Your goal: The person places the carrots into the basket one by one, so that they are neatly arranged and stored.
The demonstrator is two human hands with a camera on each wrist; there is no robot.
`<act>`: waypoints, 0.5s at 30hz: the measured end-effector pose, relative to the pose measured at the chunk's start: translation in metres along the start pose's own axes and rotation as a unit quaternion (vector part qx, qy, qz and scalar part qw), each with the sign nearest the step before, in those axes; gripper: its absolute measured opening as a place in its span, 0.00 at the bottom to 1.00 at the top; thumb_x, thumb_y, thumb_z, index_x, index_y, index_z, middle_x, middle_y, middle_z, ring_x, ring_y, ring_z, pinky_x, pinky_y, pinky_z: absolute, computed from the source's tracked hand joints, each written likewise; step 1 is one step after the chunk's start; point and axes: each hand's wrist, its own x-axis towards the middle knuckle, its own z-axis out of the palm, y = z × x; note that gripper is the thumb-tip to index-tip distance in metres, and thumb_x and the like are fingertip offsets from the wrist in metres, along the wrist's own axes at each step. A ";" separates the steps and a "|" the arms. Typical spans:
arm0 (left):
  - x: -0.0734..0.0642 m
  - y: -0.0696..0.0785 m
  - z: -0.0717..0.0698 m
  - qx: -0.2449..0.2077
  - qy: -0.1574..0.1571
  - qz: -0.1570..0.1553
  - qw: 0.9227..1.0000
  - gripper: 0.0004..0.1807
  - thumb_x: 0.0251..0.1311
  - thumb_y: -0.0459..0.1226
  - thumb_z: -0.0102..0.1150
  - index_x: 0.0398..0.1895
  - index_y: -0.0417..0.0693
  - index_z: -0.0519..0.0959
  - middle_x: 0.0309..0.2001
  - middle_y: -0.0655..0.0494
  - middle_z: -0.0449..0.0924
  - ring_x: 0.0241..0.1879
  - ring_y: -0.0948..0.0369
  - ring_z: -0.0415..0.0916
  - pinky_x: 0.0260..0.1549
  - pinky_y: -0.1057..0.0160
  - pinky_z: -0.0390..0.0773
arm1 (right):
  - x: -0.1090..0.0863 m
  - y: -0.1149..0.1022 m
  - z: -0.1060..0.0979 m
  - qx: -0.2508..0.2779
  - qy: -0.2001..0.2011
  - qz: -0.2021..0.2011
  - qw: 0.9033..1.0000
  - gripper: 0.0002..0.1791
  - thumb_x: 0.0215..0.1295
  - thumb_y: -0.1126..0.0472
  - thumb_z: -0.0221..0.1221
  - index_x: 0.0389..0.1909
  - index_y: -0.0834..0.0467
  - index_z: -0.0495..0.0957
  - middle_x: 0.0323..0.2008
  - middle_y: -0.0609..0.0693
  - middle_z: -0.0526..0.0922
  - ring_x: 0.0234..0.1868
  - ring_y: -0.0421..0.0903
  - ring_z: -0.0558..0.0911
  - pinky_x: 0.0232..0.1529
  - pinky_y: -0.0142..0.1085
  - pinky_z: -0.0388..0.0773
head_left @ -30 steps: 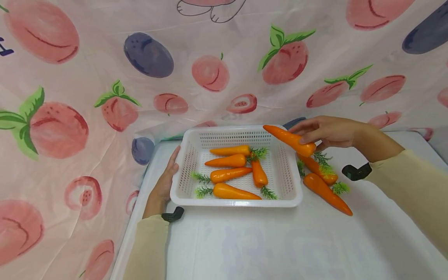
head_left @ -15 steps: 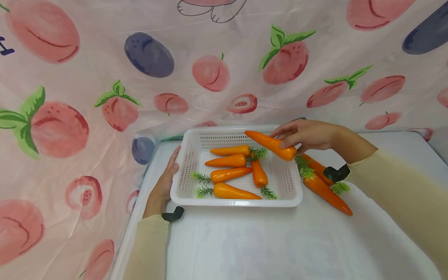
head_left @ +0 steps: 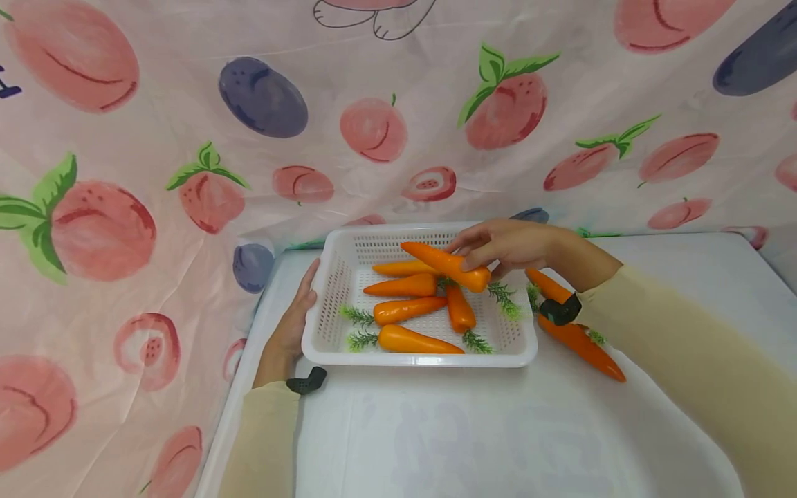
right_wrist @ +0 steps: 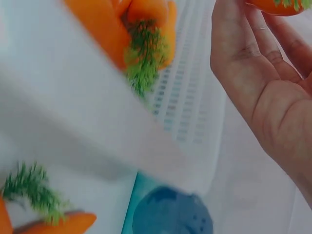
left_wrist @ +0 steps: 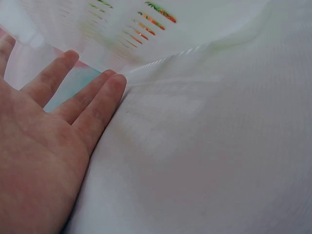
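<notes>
My right hand (head_left: pixel 510 243) holds an orange toy carrot (head_left: pixel 445 264) by its thick end, above the white plastic basket (head_left: pixel 417 360). The carrot's tip points left, and its green leaves (head_left: pixel 506 299) hang down to the right. In the right wrist view only the leafy end of the held carrot (right_wrist: pixel 279 6) shows, at the top edge. Several other carrots (head_left: pixel 420 339) lie inside the basket, the rearmost partly hidden by the held one. My left hand (head_left: pixel 291 328) touches the basket's left side; in the left wrist view its fingers (left_wrist: pixel 100 105) are straight and spread against it.
Two more carrots lie on the white table to the right of the basket, the front one (head_left: pixel 585 349) partly under my right wrist, the rear one (head_left: pixel 548 285) behind it. A fruit-print cloth (head_left: pixel 373 62) hangs behind and at the left. The table (head_left: pixel 436 429) extends in front.
My right hand has carried the carrot leftward and slightly down, from over the basket's right rim to above the carrots inside. My left hand and the basket have stayed in place.
</notes>
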 end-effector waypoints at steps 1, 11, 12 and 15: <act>0.000 0.000 0.000 -0.001 0.002 -0.001 1.000 0.34 0.76 0.53 0.44 0.80 0.83 0.46 0.83 0.56 0.46 0.77 0.45 0.54 0.57 0.57 0.77 | 0.002 -0.001 0.002 0.003 -0.003 -0.003 1.000 0.32 0.67 0.52 0.64 0.71 0.53 0.70 0.68 0.55 0.74 0.61 0.56 0.76 0.60 0.56 0.78; -0.001 0.003 0.002 -0.003 -0.005 0.004 1.000 0.37 0.73 0.55 0.48 0.81 0.82 0.45 0.83 0.52 0.45 0.76 0.42 0.54 0.57 0.56 0.78 | 0.018 -0.014 0.018 0.017 -0.016 -0.035 0.999 0.32 0.66 0.53 0.64 0.70 0.52 0.71 0.67 0.54 0.74 0.62 0.55 0.75 0.57 0.53 0.80; -0.001 0.003 0.002 -0.002 -0.005 0.004 1.000 0.38 0.73 0.56 0.49 0.81 0.82 0.45 0.83 0.52 0.45 0.76 0.42 0.54 0.56 0.56 0.78 | 0.019 -0.016 0.020 0.021 -0.017 -0.037 0.999 0.32 0.66 0.53 0.64 0.70 0.52 0.72 0.67 0.54 0.74 0.62 0.55 0.75 0.57 0.54 0.80; -0.001 0.003 0.003 -0.001 -0.003 0.005 1.000 0.38 0.72 0.56 0.49 0.81 0.82 0.46 0.83 0.51 0.46 0.76 0.42 0.56 0.56 0.55 0.78 | 0.021 -0.018 0.023 0.030 -0.023 -0.041 0.998 0.31 0.66 0.54 0.64 0.70 0.53 0.72 0.66 0.56 0.74 0.61 0.55 0.75 0.57 0.54 0.80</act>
